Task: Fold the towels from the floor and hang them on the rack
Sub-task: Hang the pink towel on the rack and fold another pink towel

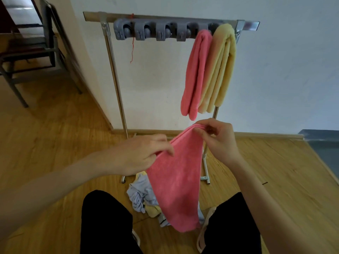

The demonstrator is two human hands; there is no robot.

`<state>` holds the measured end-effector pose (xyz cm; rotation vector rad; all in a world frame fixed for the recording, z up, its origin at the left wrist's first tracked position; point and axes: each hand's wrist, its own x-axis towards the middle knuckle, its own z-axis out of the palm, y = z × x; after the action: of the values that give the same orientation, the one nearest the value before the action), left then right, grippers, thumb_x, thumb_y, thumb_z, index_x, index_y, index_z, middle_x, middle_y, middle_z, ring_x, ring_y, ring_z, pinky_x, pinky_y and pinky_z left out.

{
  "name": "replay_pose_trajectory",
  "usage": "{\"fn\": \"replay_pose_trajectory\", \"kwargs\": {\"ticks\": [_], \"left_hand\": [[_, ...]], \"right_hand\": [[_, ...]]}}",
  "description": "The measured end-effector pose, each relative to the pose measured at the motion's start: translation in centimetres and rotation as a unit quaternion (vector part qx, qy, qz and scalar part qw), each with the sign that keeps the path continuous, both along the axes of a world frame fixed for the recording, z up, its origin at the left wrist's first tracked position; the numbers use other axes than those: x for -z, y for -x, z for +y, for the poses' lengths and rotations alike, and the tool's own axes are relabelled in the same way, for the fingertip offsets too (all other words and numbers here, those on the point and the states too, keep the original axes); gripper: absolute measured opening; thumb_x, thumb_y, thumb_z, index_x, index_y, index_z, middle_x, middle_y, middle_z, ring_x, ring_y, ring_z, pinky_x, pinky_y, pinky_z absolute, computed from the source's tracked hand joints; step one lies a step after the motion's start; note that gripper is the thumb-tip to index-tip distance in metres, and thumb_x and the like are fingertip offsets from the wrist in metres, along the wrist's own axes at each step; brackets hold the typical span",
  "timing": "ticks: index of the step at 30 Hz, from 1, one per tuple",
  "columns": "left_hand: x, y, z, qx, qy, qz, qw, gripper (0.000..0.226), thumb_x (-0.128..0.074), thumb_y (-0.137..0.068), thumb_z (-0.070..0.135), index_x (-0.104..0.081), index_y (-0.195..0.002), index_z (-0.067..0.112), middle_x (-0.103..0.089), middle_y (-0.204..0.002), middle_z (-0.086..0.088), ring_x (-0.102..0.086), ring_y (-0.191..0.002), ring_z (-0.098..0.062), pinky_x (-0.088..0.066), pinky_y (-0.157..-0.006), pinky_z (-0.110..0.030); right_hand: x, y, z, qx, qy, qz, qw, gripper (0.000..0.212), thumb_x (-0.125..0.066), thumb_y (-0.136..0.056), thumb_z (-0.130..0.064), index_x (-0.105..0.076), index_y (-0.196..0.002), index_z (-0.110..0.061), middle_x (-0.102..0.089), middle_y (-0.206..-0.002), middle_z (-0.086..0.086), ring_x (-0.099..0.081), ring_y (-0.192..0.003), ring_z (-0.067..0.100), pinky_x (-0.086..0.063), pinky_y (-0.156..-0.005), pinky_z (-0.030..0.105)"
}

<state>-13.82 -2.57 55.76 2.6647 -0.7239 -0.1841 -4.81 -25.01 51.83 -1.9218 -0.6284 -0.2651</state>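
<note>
folded pink towel (176,180) hangs midair.

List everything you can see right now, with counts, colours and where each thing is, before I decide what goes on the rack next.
Held towel: one, pink, folded, hanging between both hands above the floor pile.
Hung pink towel: one, pink, draped over the rack's top bar, right part.
Hung yellow towel: one, pale yellow, next to it at the right end.
Rack: one, silver metal, against the white wall.
Clips: a row, grey, along the top bar.
Floor pile: light blue and pale yellow cloths; count unclear.
Chair: one, dark frame, far left.
Left hand: pinches the towel's upper edge.
Right hand: pinches the towel's top corner.
</note>
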Motion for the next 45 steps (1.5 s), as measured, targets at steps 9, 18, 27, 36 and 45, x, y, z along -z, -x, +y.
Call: {"fn": "replay_pose_trajectory", "kwargs": {"ticks": [9,18,27,36,45], "left_hand": [[-0.3,-1.1,0.3,0.119,-0.052,0.014,0.991,0.050,-0.055,-0.081,-0.003,-0.062,-0.126,0.019,-0.064,-0.110,0.007,-0.053,-0.097,-0.001,-0.038,-0.083,-0.005],[-0.2,-1.6,-1.1,0.208,-0.113,-0.267,0.934,0.013,-0.059,-0.087,0.018,-0.070,-0.086,0.012,-0.064,-0.116,-0.006,-0.059,-0.110,-0.020,-0.049,-0.091,-0.035],[0.5,-3.3,-1.0,0.032,-0.046,-0.280,0.958,0.035,-0.037,-0.094,0.036,-0.068,-0.093,0.019,-0.066,-0.084,0.008,-0.059,-0.079,-0.011,-0.038,-0.080,-0.028],[1.4,-3.9,-2.2,-0.061,0.048,-0.303,0.950,0.036,-0.047,-0.091,0.047,-0.070,-0.089,0.019,-0.067,-0.079,0.011,-0.056,-0.072,-0.006,-0.041,-0.075,-0.029],[1.0,-4.0,-2.6,-0.131,0.086,-0.318,0.935,0.025,-0.059,-0.089,0.041,-0.070,-0.083,0.021,-0.066,-0.074,0.013,-0.057,-0.067,-0.005,-0.037,-0.074,-0.025]], "right_hand": [[0.4,-0.2,0.7,-0.025,0.025,0.021,0.999,0.016,-0.068,-0.083,-0.004,-0.073,-0.095,-0.015,-0.071,-0.087,-0.006,-0.066,-0.085,0.012,-0.054,-0.077,0.029],[1.1,-0.5,0.9,-0.009,-0.026,0.045,0.999,0.010,-0.072,-0.082,-0.008,-0.074,-0.091,-0.010,-0.073,-0.085,0.003,-0.070,-0.083,0.020,-0.056,-0.078,0.045],[0.2,1.2,1.3,-0.051,-0.078,0.093,0.991,0.015,-0.073,-0.079,-0.005,-0.073,-0.094,-0.004,-0.074,-0.084,0.003,-0.072,-0.080,0.013,-0.059,-0.076,0.030],[-0.1,1.8,1.2,-0.104,-0.139,0.121,0.977,0.019,-0.066,-0.085,-0.002,-0.071,-0.103,0.002,-0.074,-0.092,0.010,-0.072,-0.084,0.021,-0.057,-0.071,0.026],[-0.6,2.5,1.3,-0.140,-0.146,0.129,0.971,0.028,-0.065,-0.085,0.000,-0.065,-0.114,-0.001,-0.071,-0.107,0.010,-0.067,-0.103,0.020,-0.053,-0.090,0.030]]}}
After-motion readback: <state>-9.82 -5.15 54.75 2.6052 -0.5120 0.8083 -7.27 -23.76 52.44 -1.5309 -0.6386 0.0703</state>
